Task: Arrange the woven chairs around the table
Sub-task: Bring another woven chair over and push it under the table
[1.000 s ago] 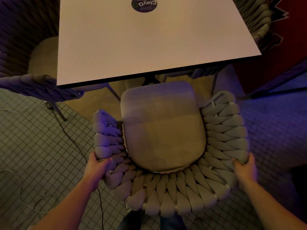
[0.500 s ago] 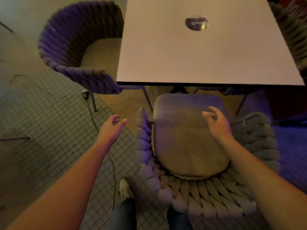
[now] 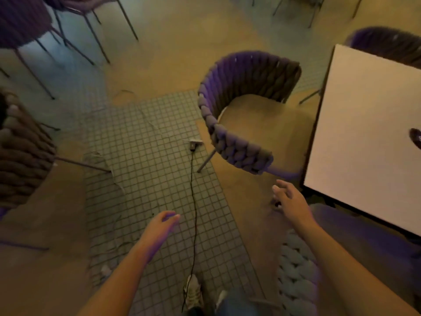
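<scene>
The white square table [image 3: 369,137] fills the right side. A purple-lit woven chair [image 3: 237,119] with a tan seat stands at its left edge, facing it. The woven chair [image 3: 296,270] I was holding is at the lower right, pushed under the table's near edge, only its braided arm and part of the seat showing. A third woven chair [image 3: 387,42] shows behind the table's far corner. My left hand [image 3: 163,224] hangs empty over the tiled floor, fingers loose. My right hand [image 3: 289,199] is out in the air, fingers apart, between the two nearer chairs, touching neither.
A black cable [image 3: 193,213] runs across the tiled floor from a small plug [image 3: 195,143] to my feet. Another woven chair [image 3: 20,156] stands at the left edge. More chairs with thin metal legs [image 3: 75,26] stand at the top left.
Both hands let go of the near chair's back and lifted away. My view swung left, so the table moved to the right and the side chair came to the middle.
</scene>
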The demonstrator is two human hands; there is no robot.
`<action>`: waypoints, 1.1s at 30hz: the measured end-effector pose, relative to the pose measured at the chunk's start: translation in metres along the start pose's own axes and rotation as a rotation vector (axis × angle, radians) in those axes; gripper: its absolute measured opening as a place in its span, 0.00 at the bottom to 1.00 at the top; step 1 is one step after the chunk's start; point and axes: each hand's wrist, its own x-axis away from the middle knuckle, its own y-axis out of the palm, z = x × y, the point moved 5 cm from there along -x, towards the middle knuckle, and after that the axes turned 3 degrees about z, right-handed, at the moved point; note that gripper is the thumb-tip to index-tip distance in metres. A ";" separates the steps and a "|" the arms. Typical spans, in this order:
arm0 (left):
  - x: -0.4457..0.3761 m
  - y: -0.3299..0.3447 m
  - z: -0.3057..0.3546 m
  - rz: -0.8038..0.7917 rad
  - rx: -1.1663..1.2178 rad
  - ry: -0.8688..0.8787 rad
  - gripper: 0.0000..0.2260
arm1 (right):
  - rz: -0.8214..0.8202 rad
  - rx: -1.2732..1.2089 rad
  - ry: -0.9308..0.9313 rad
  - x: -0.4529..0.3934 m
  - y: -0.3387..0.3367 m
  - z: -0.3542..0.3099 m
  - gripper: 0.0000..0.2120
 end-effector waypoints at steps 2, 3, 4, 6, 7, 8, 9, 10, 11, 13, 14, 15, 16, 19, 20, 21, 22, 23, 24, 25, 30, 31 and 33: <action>-0.017 -0.013 0.020 -0.011 0.011 -0.002 0.14 | -0.015 -0.024 -0.037 -0.024 0.019 -0.032 0.15; -0.029 -0.019 0.033 -0.015 0.014 0.000 0.14 | -0.019 -0.037 -0.053 -0.038 0.027 -0.048 0.14; -0.039 -0.024 0.045 -0.018 0.024 0.006 0.13 | -0.014 -0.057 -0.064 -0.051 0.033 -0.061 0.14; -0.065 -0.036 0.071 -0.021 0.044 0.012 0.11 | 0.011 -0.093 -0.080 -0.080 0.044 -0.087 0.15; -0.079 -0.042 0.084 -0.018 0.051 0.009 0.10 | 0.026 -0.092 -0.088 -0.096 0.048 -0.099 0.16; -0.096 -0.048 0.099 -0.014 0.059 0.005 0.09 | 0.047 -0.090 -0.100 -0.113 0.052 -0.114 0.16; -0.114 -0.053 0.114 -0.008 0.070 -0.001 0.09 | 0.073 -0.095 -0.112 -0.132 0.054 -0.130 0.16; -0.131 -0.056 0.131 0.003 0.077 -0.006 0.10 | 0.099 -0.109 -0.125 -0.151 0.056 -0.147 0.17; -0.148 -0.058 0.149 0.012 0.072 -0.012 0.11 | 0.114 -0.122 -0.135 -0.170 0.058 -0.165 0.18; -0.177 -0.061 0.185 0.023 0.050 -0.022 0.11 | 0.128 -0.137 -0.144 -0.204 0.061 -0.198 0.20; -0.194 -0.063 0.206 0.016 0.030 -0.028 0.12 | 0.135 -0.143 -0.140 -0.224 0.063 -0.216 0.21; -0.204 -0.065 0.223 0.006 0.014 -0.031 0.12 | 0.141 -0.145 -0.144 -0.237 0.065 -0.230 0.21; -0.215 -0.068 0.242 -0.001 0.002 -0.029 0.12 | 0.142 -0.145 -0.157 -0.250 0.068 -0.245 0.21; -0.258 -0.086 0.300 -0.004 -0.005 -0.006 0.11 | 0.143 -0.132 -0.183 -0.299 0.083 -0.295 0.19; -0.273 -0.094 0.317 0.005 -0.006 0.000 0.11 | 0.143 -0.134 -0.188 -0.313 0.090 -0.309 0.18; -0.288 -0.105 0.333 0.010 -0.009 0.006 0.11 | 0.143 -0.141 -0.194 -0.327 0.099 -0.323 0.17; -0.300 -0.114 0.347 0.010 -0.015 0.012 0.10 | 0.144 -0.147 -0.199 -0.338 0.106 -0.334 0.17; -0.311 -0.123 0.359 0.005 -0.020 0.016 0.10 | 0.146 -0.154 -0.199 -0.347 0.113 -0.344 0.16; -0.324 -0.132 0.372 -0.003 -0.026 0.019 0.09 | 0.158 -0.163 -0.196 -0.359 0.120 -0.354 0.16; -0.338 -0.142 0.385 -0.018 -0.043 0.020 0.09 | 0.178 -0.168 -0.190 -0.371 0.127 -0.364 0.15; -0.413 -0.195 0.441 -0.085 -0.133 0.004 0.09 | 0.317 -0.211 -0.109 -0.416 0.156 -0.396 0.17; -0.429 -0.205 0.454 -0.093 -0.151 0.014 0.09 | 0.348 -0.233 -0.094 -0.422 0.163 -0.400 0.16; -0.457 -0.221 0.480 -0.089 -0.181 0.010 0.10 | 0.370 -0.272 -0.046 -0.435 0.182 -0.409 0.12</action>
